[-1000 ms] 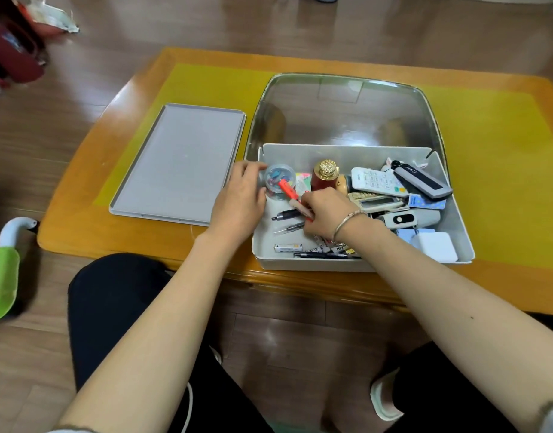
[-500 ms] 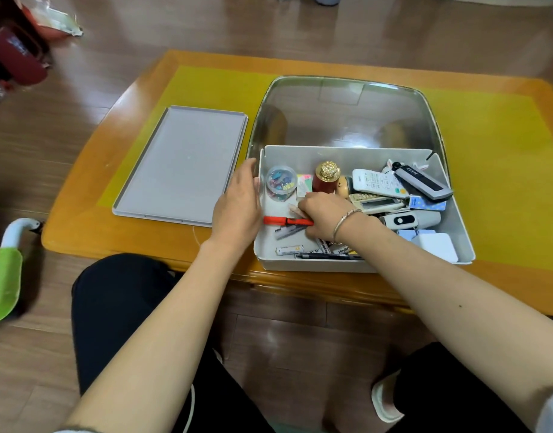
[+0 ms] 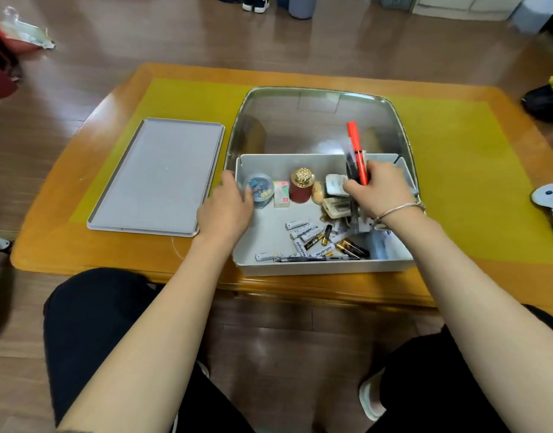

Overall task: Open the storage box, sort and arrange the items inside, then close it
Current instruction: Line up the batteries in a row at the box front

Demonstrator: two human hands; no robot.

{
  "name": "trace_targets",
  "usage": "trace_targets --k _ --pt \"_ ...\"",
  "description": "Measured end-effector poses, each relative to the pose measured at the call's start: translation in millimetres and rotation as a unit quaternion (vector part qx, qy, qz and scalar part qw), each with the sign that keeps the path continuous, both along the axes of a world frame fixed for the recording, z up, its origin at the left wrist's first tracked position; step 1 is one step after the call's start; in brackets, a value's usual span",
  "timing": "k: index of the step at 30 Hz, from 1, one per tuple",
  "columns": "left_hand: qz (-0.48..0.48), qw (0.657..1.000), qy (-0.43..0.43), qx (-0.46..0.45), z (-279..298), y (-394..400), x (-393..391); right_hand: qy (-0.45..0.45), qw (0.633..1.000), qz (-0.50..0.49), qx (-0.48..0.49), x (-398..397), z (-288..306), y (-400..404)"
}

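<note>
The storage box [image 3: 325, 267] sits open at the near edge of the table [image 3: 81, 251], resting partly on a clear tray [image 3: 316, 120], with its lid [image 3: 158, 179] lying flat just to the left. It looks like thin, light plastic, stiff enough to lift by its walls but likely to slide if nudged, so steadying it at the rim seems wise. Inside lie loose batteries [image 3: 312, 237], a black pen [image 3: 303, 259] along the near wall, a round tub of clips [image 3: 260, 189] and a gold-capped jar [image 3: 301, 185]; the small pieces should roll easily. The right hand [image 3: 378, 192] is raised over the box's right side, fingers curled around a bundle of pens with an orange marker [image 3: 356, 148] pointing up. The left hand [image 3: 227, 207] rests at the left wall, fingers loosely bent beside the tub, holding nothing that I can make out.
</note>
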State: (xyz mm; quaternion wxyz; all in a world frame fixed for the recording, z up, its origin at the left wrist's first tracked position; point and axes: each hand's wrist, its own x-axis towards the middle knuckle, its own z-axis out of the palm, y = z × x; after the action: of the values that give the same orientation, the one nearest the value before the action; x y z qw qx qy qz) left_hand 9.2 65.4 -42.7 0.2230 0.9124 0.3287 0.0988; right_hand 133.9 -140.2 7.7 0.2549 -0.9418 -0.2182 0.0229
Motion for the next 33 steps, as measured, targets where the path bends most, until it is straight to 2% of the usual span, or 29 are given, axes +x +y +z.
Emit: trace_targets --k 8,16,23,29,33 --pt "0.006 1.0 0.002 0.01 -4 -5 2 0.044 0.988 -0.135 -0.057 15 -4 -72" --pt "0.003 1.0 0.007 -0.001 -6 -4 2 0.013 0.989 -0.137 -0.054 6 -20 -81" --pt "0.002 1.0 0.009 0.005 -8 -7 -1 0.008 0.985 -0.153 -0.082 -1 -27 -85" --pt "0.002 1.0 0.003 0.007 -9 -6 -2 -0.03 0.98 -0.166 -0.104 -6 -24 -84" --pt "0.01 1.0 -0.014 -0.01 -11 -6 -2 -0.06 0.98 -0.176 -0.064 -9 -23 -81"
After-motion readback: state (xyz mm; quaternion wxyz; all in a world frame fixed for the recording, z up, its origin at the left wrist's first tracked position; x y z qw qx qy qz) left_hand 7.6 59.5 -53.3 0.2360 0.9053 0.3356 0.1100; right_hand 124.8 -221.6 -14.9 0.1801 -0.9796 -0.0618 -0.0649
